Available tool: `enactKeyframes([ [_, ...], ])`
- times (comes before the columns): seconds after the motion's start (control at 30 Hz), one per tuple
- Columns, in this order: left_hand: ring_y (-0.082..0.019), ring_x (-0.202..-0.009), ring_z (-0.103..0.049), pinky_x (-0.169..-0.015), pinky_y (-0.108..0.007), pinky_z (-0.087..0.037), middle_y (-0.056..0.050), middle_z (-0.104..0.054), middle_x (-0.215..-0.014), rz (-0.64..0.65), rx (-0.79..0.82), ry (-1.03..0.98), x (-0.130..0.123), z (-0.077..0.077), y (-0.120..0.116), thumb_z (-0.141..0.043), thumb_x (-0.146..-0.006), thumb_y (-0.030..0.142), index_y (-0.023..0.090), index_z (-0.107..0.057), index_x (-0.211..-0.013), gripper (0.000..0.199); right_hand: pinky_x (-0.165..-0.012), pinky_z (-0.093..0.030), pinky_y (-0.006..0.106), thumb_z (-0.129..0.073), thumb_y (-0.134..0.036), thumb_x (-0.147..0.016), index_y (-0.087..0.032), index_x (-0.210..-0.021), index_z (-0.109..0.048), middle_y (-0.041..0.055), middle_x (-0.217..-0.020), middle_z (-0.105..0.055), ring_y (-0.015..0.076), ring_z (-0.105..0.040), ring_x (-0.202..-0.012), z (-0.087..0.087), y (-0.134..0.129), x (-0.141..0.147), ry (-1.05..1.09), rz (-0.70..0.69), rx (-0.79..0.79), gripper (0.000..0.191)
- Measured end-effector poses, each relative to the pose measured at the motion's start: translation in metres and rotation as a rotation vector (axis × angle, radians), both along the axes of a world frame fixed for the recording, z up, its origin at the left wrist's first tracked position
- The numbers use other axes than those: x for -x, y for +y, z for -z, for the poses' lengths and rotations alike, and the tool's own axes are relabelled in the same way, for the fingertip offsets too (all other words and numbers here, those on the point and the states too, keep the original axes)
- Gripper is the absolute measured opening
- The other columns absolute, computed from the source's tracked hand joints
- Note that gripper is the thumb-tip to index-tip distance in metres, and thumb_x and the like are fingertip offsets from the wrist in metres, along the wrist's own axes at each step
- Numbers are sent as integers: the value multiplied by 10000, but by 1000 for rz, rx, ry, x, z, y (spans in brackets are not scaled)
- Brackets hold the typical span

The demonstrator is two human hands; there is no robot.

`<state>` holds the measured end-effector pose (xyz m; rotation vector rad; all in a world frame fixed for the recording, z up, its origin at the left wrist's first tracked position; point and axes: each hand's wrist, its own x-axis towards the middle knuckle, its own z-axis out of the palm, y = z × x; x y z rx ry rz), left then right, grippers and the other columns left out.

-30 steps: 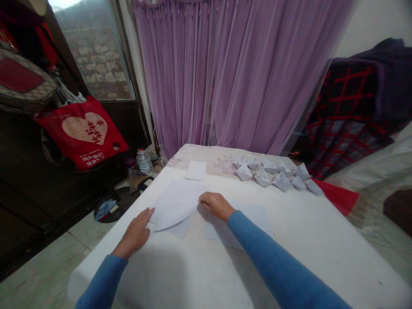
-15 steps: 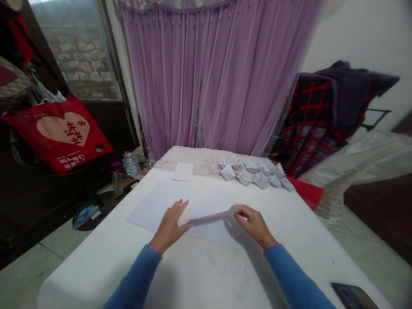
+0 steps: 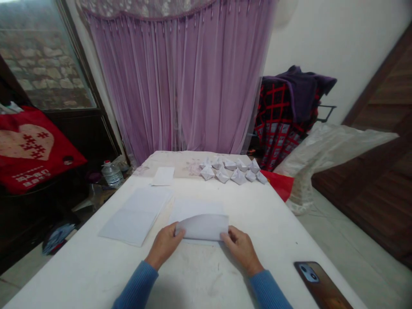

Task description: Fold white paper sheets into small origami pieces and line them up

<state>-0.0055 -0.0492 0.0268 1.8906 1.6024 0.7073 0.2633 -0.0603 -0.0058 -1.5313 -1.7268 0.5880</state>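
Observation:
My left hand [image 3: 165,243] pinches the left end of a sheet of white paper [image 3: 203,227], thumb in front. At its right end, my right hand [image 3: 241,246] grips the same sheet between thumb and fingers. The sheet's near part is raised and curved, its upper edge bowed. Behind and beneath it, pale paper [image 3: 198,207] lies flat on the table. To the left rests a stack of white paper [image 3: 133,214] with a crease across it. A smaller white piece of paper [image 3: 163,176] lies farther back.
Several folded paper boats [image 3: 238,176] stand in two rows at the back right of the white-covered table [image 3: 80,274]. A phone [image 3: 318,281] lies near the right edge. Beyond the table are a red bag [image 3: 35,150], a plastic bottle [image 3: 112,175] and purple curtains [image 3: 180,86].
My left hand has gone from spread fingers to pinching the sheet. Both hands now hold its ends, with the sheet turned broadside. The view has swung to the right.

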Motion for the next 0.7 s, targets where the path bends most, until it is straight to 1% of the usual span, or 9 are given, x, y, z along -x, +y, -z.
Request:
enactKeyframes([
  [0.07, -218, -903, -673, -771, -282, -498, -22, -738, -964, -27, -6, 36, -1, 1, 4, -485, -854, 354, 219, -658, -1101, 331, -579, -446, 263, -485, -433, -805, -195, -876, -682, -14, -571, -598, 166, -575, -573, 3, 2, 2, -14, 14, 14, 317],
  [0.17, -217, -928, -675, -795, -280, -483, -55, -724, -1045, -46, 10, 147, -3, 2, 10, -504, -851, 321, 212, -569, -1248, 416, -589, -446, 279, -490, -442, -797, -173, -1099, -631, -17, -597, -625, 177, -596, -586, 4, 7, 0, -18, 36, 31, 428],
  [0.27, -225, -948, -674, -810, -285, -469, -81, -716, -1056, -47, 27, 258, -4, 2, 18, -502, -861, 331, 194, -465, -1362, 521, -640, -471, 290, -468, -439, -822, -173, -1205, -573, 9, -721, -685, 185, -642, -666, -2, 20, -9, -23, 69, 39, 478],
  [0.37, -240, -961, -670, -818, -302, -464, -98, -714, -1045, -44, 52, 341, -4, 0, 24, -481, -873, 353, 169, -374, -1434, 599, -692, -503, 298, -465, -396, -844, -195, -1179, -597, 49, -911, -717, 183, -662, -747, -12, 43, -17, -59, 64, 54, 413],
  [0.43, -251, -987, -664, -842, -319, -461, -115, -707, -1076, -38, 71, 367, -5, -1, 27, -463, -886, 359, 156, -334, -1459, 621, -792, -511, 329, -491, -335, -841, -186, -1100, -643, 90, -1080, -698, 204, -659, -891, -17, 59, -19, -120, 35, 26, 335],
  [0.5, -260, -1022, -655, -871, -334, -459, -126, -692, -1125, -38, 87, 390, -6, -1, 28, -448, -898, 362, 161, -309, -1472, 624, -951, -453, 377, -552, -301, -821, -181, -1105, -653, 103, -1174, -669, 236, -605, -1081, -20, 74, -16, -233, -55, 0, 324],
  [0.53, -262, -1046, -646, -888, -338, -456, -130, -682, -1151, -43, 81, 409, -7, 0, 27, -445, -900, 360, 167, -298, -1478, 626, -1002, -416, 390, -598, -307, -798, -186, -1127, -649, 101, -1217, -650, 246, -570, -1145, -21, 79, -14, -263, -91, 1, 355],
  [0.63, -268, -1123, -597, -941, -348, -437, -143, -638, -1212, -68, -13, 499, -8, 2, 25, -460, -891, 333, 159, -274, -1488, 649, -1032, -370, 395, -688, -347, -742, -196, -1205, -615, 98, -1295, -601, 261, -506, -1219, -24, 87, -7, -398, -206, 53, 492],
  [0.7, -268, -1152, -564, -966, -351, -424, -146, -609, -1241, -73, -108, 539, -9, 4, 26, -484, -876, 321, 155, -295, -1480, 654, -1005, -369, 393, -701, -356, -735, -202, -1240, -590, 101, -1300, -587, 267, -497, -1211, -27, 89, -4, -495, -233, 87, 539],
])
